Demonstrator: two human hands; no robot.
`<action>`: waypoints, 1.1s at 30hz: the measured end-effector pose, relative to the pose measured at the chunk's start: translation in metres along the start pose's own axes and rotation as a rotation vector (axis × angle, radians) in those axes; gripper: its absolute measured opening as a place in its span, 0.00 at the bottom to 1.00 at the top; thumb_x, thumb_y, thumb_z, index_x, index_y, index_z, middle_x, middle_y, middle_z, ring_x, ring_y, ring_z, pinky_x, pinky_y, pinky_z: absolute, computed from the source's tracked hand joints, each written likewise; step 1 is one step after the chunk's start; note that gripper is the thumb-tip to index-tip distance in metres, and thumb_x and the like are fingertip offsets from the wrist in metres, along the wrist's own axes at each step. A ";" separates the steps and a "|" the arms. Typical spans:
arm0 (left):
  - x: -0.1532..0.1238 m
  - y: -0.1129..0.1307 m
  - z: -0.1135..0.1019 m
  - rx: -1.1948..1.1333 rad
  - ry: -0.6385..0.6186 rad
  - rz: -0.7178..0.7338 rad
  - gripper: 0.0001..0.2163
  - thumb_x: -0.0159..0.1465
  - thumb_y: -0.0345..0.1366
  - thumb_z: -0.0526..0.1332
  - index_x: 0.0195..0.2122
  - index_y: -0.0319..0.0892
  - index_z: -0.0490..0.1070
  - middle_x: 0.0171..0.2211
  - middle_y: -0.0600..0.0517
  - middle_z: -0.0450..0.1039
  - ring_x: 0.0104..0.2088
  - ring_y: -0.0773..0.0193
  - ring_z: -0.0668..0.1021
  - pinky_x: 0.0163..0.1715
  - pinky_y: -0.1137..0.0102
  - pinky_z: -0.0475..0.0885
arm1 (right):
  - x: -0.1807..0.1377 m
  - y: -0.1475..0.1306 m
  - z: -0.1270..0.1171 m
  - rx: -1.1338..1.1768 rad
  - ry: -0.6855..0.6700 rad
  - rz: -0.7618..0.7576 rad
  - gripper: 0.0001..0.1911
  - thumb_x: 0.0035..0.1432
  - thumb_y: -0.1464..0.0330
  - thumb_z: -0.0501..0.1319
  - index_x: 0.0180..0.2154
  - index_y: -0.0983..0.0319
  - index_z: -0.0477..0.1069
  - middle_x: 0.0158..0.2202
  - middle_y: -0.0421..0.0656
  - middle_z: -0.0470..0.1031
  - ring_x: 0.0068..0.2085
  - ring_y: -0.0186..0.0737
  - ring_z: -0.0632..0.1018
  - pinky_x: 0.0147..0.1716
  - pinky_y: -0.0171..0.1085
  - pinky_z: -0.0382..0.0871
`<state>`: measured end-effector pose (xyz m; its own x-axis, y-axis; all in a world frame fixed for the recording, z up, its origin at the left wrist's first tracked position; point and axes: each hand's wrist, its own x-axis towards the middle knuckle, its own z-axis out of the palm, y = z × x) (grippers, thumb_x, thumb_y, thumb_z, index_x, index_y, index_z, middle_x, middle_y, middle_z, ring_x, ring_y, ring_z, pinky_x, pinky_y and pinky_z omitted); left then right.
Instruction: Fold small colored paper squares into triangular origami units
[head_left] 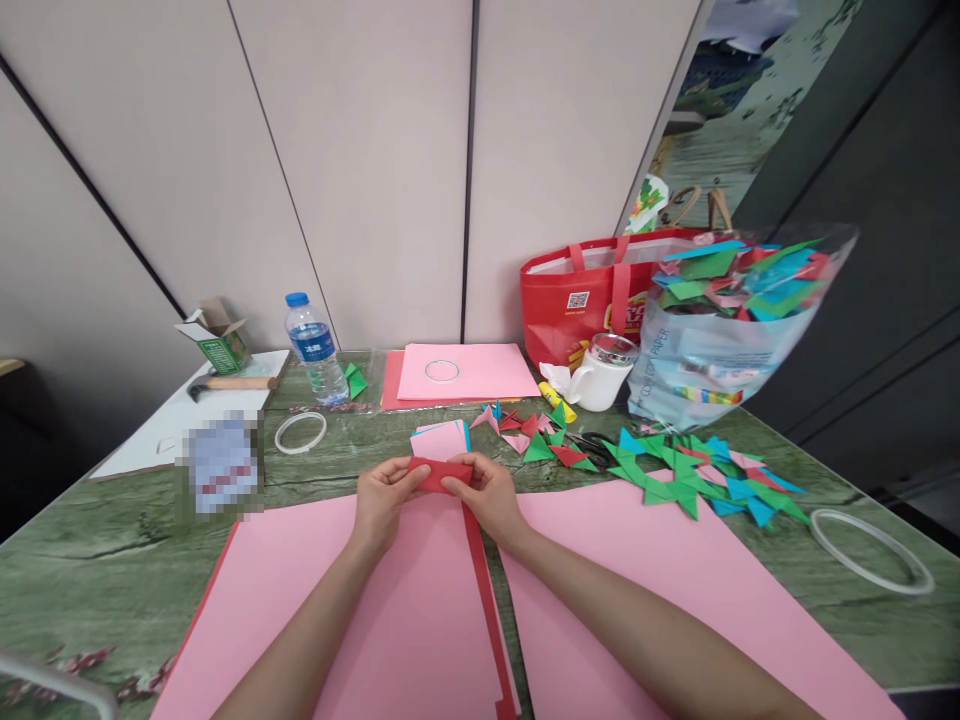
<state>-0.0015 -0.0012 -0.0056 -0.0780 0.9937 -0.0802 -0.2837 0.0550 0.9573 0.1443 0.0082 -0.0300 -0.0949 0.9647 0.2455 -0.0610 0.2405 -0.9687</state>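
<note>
A small folded piece of red paper (439,477) is held between my two hands, just above the pink sheets. My left hand (386,498) pinches its left end with thumb and fingers. At its right end, my right hand (486,497) grips it the same way. Directly behind lies a small stack of paper squares (441,439), pink on top with blue showing at the edge. Under my forearms spread a large pink sheet (405,600) with red beneath it and a second pink sheet (637,570) to the right.
Folded paper pieces (675,470) and scissors (596,447) lie right. Behind stand a white mug (600,375), a red bag (555,310) and a plastic bag of folded paper (712,350). Leftward are a water bottle (315,350), a hammer (232,383) and a white ring (300,433).
</note>
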 end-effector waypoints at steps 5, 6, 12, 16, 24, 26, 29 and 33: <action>-0.001 0.000 0.000 0.003 -0.005 0.004 0.11 0.45 0.36 0.67 0.29 0.36 0.73 0.23 0.49 0.77 0.24 0.63 0.77 0.28 0.69 0.73 | 0.000 -0.001 0.000 -0.002 0.007 0.005 0.09 0.44 0.67 0.62 0.31 0.63 0.69 0.29 0.41 0.73 0.30 0.37 0.73 0.31 0.35 0.67; -0.001 0.000 0.000 0.003 -0.005 0.004 0.11 0.45 0.36 0.67 0.29 0.36 0.73 0.23 0.49 0.77 0.23 0.63 0.77 0.28 0.70 0.73 | 0.000 -0.001 0.000 0.003 0.009 0.010 0.10 0.43 0.66 0.63 0.31 0.63 0.69 0.28 0.40 0.73 0.30 0.37 0.73 0.30 0.35 0.67; 0.000 0.001 0.001 0.013 -0.001 0.000 0.10 0.45 0.35 0.67 0.28 0.36 0.73 0.23 0.50 0.77 0.23 0.64 0.77 0.28 0.70 0.73 | 0.000 -0.001 0.000 0.029 0.023 0.025 0.11 0.42 0.65 0.63 0.30 0.63 0.69 0.27 0.40 0.73 0.29 0.37 0.73 0.29 0.35 0.67; 0.000 -0.001 0.000 -0.006 -0.012 0.009 0.10 0.46 0.35 0.67 0.28 0.36 0.73 0.23 0.50 0.77 0.24 0.64 0.77 0.29 0.70 0.73 | 0.001 -0.001 0.000 0.056 0.024 0.039 0.11 0.42 0.65 0.64 0.29 0.63 0.69 0.28 0.40 0.73 0.29 0.37 0.73 0.30 0.35 0.67; 0.002 -0.003 -0.002 -0.015 -0.026 0.013 0.08 0.47 0.33 0.66 0.28 0.36 0.73 0.23 0.51 0.77 0.24 0.65 0.77 0.29 0.70 0.73 | 0.002 0.000 0.000 0.081 0.020 0.062 0.10 0.41 0.65 0.65 0.28 0.63 0.69 0.25 0.40 0.71 0.27 0.35 0.71 0.28 0.34 0.65; 0.002 -0.002 -0.001 -0.015 -0.025 0.012 0.08 0.47 0.33 0.66 0.28 0.36 0.73 0.23 0.51 0.77 0.24 0.65 0.77 0.29 0.70 0.73 | 0.002 0.000 0.000 0.092 0.014 0.075 0.10 0.41 0.66 0.65 0.27 0.64 0.68 0.24 0.39 0.70 0.26 0.34 0.71 0.27 0.33 0.65; 0.000 0.000 0.000 -0.006 0.000 0.013 0.09 0.46 0.33 0.66 0.28 0.36 0.73 0.23 0.51 0.77 0.23 0.66 0.77 0.28 0.72 0.73 | 0.003 0.000 0.000 0.087 0.010 0.075 0.09 0.41 0.66 0.64 0.26 0.64 0.68 0.24 0.38 0.70 0.25 0.34 0.70 0.26 0.32 0.64; -0.001 0.001 0.000 0.014 0.013 0.009 0.09 0.46 0.34 0.67 0.27 0.36 0.72 0.22 0.51 0.76 0.22 0.66 0.76 0.27 0.73 0.72 | 0.003 -0.001 0.000 0.035 0.000 0.059 0.09 0.42 0.66 0.63 0.27 0.63 0.69 0.24 0.39 0.70 0.26 0.34 0.70 0.26 0.33 0.65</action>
<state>-0.0016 -0.0018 -0.0045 -0.0931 0.9928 -0.0754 -0.2695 0.0478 0.9618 0.1445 0.0107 -0.0279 -0.0994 0.9771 0.1880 -0.0901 0.1794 -0.9797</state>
